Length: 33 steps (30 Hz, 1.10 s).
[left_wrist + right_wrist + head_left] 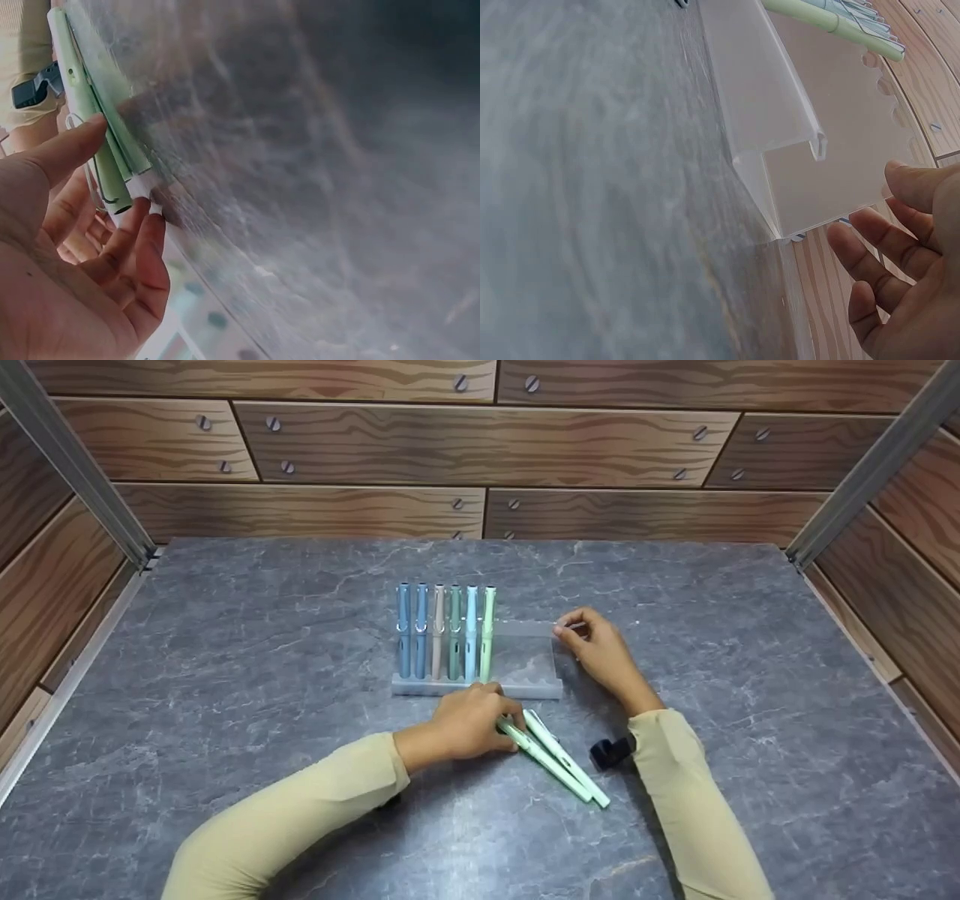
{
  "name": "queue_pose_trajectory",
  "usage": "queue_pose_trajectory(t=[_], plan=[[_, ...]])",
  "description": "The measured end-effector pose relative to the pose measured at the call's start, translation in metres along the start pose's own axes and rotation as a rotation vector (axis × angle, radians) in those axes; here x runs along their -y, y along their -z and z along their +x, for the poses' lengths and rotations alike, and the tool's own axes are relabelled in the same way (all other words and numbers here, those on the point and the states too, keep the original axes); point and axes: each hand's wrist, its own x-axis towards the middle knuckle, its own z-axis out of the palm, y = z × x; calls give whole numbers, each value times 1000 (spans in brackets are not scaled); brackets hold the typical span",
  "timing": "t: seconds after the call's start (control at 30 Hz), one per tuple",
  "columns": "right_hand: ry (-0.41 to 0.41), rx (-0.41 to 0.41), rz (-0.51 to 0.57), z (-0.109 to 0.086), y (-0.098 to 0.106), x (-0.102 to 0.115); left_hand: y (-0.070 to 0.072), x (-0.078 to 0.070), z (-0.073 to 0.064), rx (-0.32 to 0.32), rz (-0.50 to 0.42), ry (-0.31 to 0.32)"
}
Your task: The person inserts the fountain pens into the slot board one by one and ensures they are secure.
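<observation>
A clear plastic pen stand stands mid-table, with several capped pens upright in its left part: blue, greyish-pink, dark green, light blue and, rightmost, a light green pen. Two more light green pens lie side by side in front of it. My left hand pinches the nearer light green pen by its upper end; the other light green pen is just beside it. In the left wrist view, the thumb lies across a pen. My right hand holds the stand's upper right corner between thumb and forefinger.
The grey marble-patterned table bears all this. Wood-patterned panels rise behind and at both sides, with metal posts at the corners. A black wrist device sits at the right cuff.
</observation>
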Motion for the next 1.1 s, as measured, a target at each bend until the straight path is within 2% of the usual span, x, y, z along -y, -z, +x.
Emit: queue_pose_trajectory(t=[0.23,0.43,0.63,0.93,1.1], plan=[[-6,6,9,1,0,0,5,2,-3,26,-88,-8],[-5,1,-4,0,0,0,9,3,-3,51,-187,14],[-27,23,8,0,1,1,11,5,-5,63,-344,29],[-14,18,-4,0,1,1,15,9,-8,84,-657,-31],[-14,21,-7,1,1,0,18,8,-8,85,-761,-21]])
